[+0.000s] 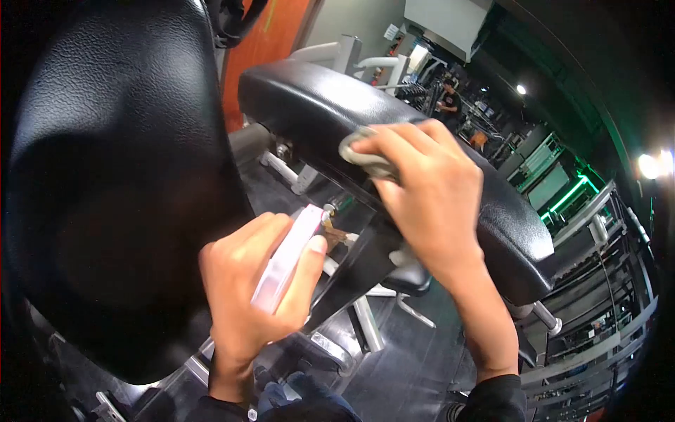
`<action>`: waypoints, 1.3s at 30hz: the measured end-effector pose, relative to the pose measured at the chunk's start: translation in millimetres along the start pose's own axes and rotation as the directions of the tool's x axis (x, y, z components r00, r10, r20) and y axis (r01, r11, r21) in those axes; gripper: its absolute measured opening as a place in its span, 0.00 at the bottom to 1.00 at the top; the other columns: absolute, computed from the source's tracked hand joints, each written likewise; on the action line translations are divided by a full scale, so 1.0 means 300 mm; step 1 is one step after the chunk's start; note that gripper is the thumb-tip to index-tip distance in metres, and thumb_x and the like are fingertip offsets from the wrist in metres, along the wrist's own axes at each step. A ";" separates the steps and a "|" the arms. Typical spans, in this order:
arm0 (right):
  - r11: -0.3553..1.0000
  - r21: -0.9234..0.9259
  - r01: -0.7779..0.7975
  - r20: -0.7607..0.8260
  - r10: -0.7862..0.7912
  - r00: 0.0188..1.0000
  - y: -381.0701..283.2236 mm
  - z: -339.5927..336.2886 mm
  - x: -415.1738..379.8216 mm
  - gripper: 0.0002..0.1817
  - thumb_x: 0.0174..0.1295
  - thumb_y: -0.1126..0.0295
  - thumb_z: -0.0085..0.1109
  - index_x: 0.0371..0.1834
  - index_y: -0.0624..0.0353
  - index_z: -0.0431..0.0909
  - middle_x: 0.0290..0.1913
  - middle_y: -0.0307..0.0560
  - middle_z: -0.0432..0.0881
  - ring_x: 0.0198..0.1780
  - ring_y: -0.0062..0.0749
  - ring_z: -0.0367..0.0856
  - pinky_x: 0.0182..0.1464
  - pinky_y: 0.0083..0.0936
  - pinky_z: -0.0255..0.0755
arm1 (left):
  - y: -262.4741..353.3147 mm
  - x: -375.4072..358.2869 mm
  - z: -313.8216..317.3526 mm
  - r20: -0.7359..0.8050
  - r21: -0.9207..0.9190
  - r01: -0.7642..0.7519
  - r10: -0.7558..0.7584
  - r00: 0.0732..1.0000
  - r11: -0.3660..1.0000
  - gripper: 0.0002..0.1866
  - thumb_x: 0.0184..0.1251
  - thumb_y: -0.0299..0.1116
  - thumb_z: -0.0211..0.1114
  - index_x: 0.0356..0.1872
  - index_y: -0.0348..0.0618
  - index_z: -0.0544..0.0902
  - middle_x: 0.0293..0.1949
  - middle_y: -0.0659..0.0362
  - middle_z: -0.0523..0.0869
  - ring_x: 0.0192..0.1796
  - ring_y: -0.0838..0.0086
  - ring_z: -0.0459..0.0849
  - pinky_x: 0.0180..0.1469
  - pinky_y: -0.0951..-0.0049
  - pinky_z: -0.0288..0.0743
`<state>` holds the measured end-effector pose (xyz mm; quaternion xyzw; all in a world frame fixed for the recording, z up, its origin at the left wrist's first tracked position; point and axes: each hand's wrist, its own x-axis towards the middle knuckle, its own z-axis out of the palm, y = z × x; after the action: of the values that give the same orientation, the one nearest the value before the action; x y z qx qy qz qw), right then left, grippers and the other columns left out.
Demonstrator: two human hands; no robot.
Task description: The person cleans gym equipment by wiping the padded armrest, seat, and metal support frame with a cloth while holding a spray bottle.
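My left hand is wrapped round a pale, flat bottle with a pinkish top, held tilted between thumb and fingers. A folded greyish cloth is pinched in my right hand, which rests at the near edge of a long black padded cushion. The cushion runs diagonally from upper left to lower right and looks shiny. To the left stands a large black padded backrest; my left hand is beside its right edge. Part of the cloth is hidden under my right fingers.
Metal frame parts and a smaller black pad lie below the cushion. An orange-brown panel stands behind. Farther off are a person in dark clothes, gym racks and a green light strip.
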<state>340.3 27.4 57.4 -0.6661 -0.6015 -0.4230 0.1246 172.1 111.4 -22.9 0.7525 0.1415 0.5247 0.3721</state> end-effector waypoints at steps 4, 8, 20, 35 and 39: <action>0.983 -0.125 0.138 0.066 -0.131 0.989 -0.047 0.046 -0.022 0.04 0.54 0.69 0.61 0.32 0.50 0.81 0.36 0.32 0.78 0.44 0.29 0.80 0.29 0.22 0.80 | -0.038 -0.005 0.064 0.014 -0.274 0.071 -0.070 0.997 0.959 0.05 0.63 0.23 0.64 0.28 0.33 0.81 0.22 0.51 0.77 0.21 0.61 0.75 0.25 0.69 0.65; 0.991 -0.084 0.109 0.290 -0.080 0.954 -0.044 -0.048 -0.133 0.11 0.49 0.71 0.64 0.38 0.47 0.85 0.41 0.26 0.81 0.44 0.29 0.78 0.29 0.20 0.80 | -0.069 -0.016 0.045 -0.013 -0.377 0.155 -0.172 0.985 0.913 0.07 0.64 0.23 0.63 0.26 0.32 0.77 0.20 0.53 0.72 0.20 0.68 0.71 0.25 0.68 0.61; 0.993 -0.065 -0.099 -0.010 0.099 0.995 0.011 -0.118 -0.145 0.19 0.41 0.75 0.72 0.40 0.44 0.90 0.46 0.31 0.90 0.40 0.32 0.82 0.42 0.28 0.80 | -0.099 -0.021 0.084 -0.003 -0.238 0.020 -0.021 1.000 0.971 0.09 0.62 0.29 0.65 0.27 0.32 0.79 0.20 0.54 0.72 0.22 0.75 0.75 0.25 0.72 0.61; 0.967 -0.034 -0.253 0.111 0.255 0.960 0.010 -0.256 -0.217 0.20 0.42 0.78 0.73 0.41 0.47 0.91 0.47 0.35 0.90 0.42 0.35 0.83 0.46 0.28 0.78 | -0.087 -0.010 0.107 0.039 -0.028 -0.037 0.038 0.999 0.999 0.11 0.60 0.37 0.70 0.25 0.41 0.80 0.22 0.53 0.77 0.21 0.56 0.78 0.25 0.65 0.65; 0.944 -0.036 -0.328 0.012 0.329 0.944 0.030 -0.284 -0.264 0.21 0.40 0.80 0.74 0.40 0.49 0.92 0.45 0.41 0.91 0.41 0.36 0.84 0.46 0.27 0.77 | -0.087 -0.005 0.078 0.108 -0.036 -0.066 0.070 0.992 0.997 0.09 0.56 0.35 0.72 0.28 0.42 0.82 0.24 0.55 0.79 0.22 0.57 0.81 0.25 0.67 0.69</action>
<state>319.6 -87.4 56.1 -0.7629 -0.4762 -0.4000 0.1769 197.0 118.7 -46.3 0.7783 0.0869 0.4975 0.3731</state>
